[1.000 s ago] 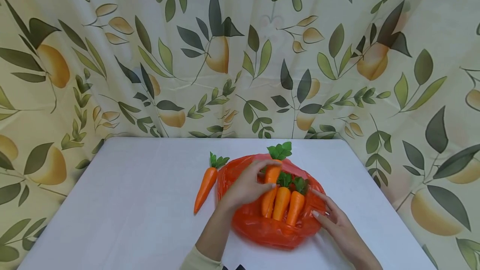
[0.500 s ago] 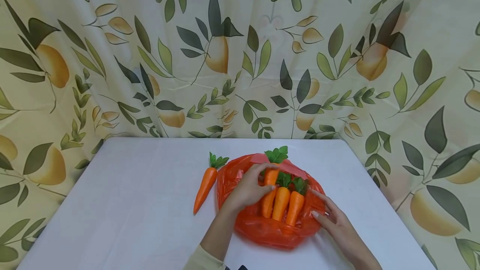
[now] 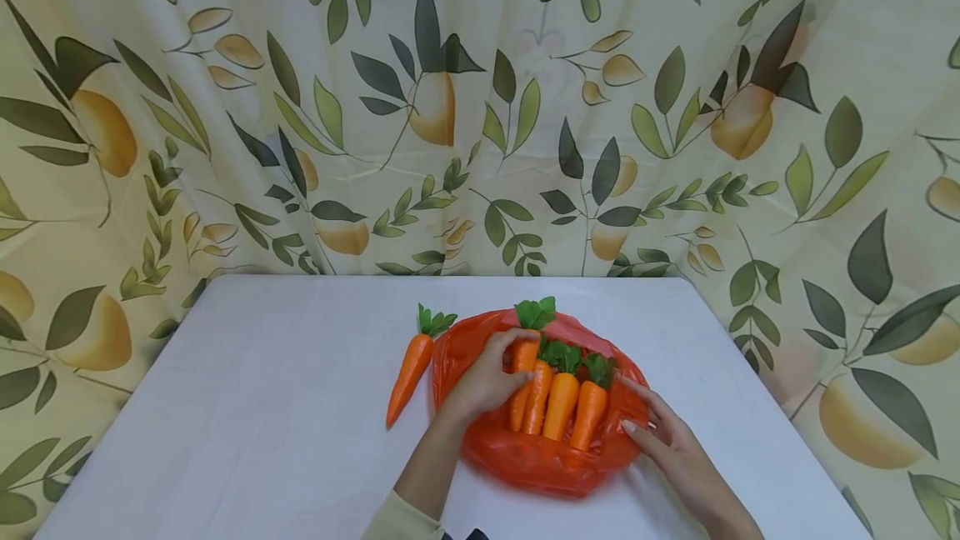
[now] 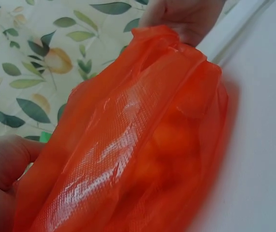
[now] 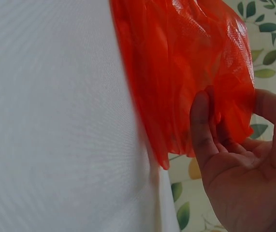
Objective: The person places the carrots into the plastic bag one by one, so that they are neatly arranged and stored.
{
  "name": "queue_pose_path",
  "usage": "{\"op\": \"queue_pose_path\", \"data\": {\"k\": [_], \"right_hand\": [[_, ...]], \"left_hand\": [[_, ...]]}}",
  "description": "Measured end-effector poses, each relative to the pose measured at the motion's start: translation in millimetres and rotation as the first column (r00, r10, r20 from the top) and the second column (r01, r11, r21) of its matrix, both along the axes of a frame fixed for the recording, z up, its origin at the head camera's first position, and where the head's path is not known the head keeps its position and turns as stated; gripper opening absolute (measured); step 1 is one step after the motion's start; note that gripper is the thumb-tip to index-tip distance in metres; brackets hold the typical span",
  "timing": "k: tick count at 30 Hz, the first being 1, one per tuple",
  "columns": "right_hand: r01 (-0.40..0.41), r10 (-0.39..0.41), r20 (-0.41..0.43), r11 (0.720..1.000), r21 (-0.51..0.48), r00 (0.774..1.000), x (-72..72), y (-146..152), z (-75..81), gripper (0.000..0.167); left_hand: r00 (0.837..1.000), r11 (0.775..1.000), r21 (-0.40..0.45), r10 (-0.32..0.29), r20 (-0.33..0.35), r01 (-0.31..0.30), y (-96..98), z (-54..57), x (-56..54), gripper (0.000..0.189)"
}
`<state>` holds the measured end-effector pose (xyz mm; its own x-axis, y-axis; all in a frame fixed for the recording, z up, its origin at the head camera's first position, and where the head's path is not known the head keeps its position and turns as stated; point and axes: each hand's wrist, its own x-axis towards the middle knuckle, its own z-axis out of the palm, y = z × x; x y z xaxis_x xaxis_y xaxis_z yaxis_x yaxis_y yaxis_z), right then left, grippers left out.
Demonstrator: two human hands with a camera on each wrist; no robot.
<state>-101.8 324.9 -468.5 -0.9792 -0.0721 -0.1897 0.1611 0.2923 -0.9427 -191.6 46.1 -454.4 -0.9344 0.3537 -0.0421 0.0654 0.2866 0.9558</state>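
Note:
A red plastic bag [image 3: 555, 473] lies with its mouth gaping on the white table, and several orange carrots [image 3: 562, 407] with green leafy tops sit side by side in it. My left hand [image 3: 483, 382] reaches over the bag's left side and grips the leftmost carrot [image 3: 527, 348] near its top, thumb on one side and fingers on the other. With the right hand [image 3: 671, 436] I hold the bag's right edge; in the right wrist view thumb and fingers pinch the red film [image 5: 200, 63]. The film hides most of the carrots in the left wrist view.
One loose carrot [image 3: 410, 377] lies on the white table [image 3: 262, 407] just left of the bag. Behind the table hangs a curtain [image 3: 480, 107] printed with leaves and fruit.
My left hand has shifted left and slightly down with the carrot it grips, uncovering more of the carrot beside it. The right hand stays at the bag's edge.

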Motion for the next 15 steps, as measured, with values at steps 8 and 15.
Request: {"op": "queue_pose_path", "data": {"k": [8,15], "right_hand": [[-0.005,0.005,-0.020,1.000,0.002,1.000,0.4,-0.4,-0.3,0.065],[-0.003,0.003,0.003,1.000,0.003,1.000,-0.9,-0.8,0.1,0.067]], "left_hand": [[0.999,0.998,-0.065,0.009,0.047,-0.006,-9.5,-2.3,2.5,0.042],[0.997,0.989,-0.143,-0.012,0.081,0.023,-16.5,-5.8,5.9,0.036]]}}
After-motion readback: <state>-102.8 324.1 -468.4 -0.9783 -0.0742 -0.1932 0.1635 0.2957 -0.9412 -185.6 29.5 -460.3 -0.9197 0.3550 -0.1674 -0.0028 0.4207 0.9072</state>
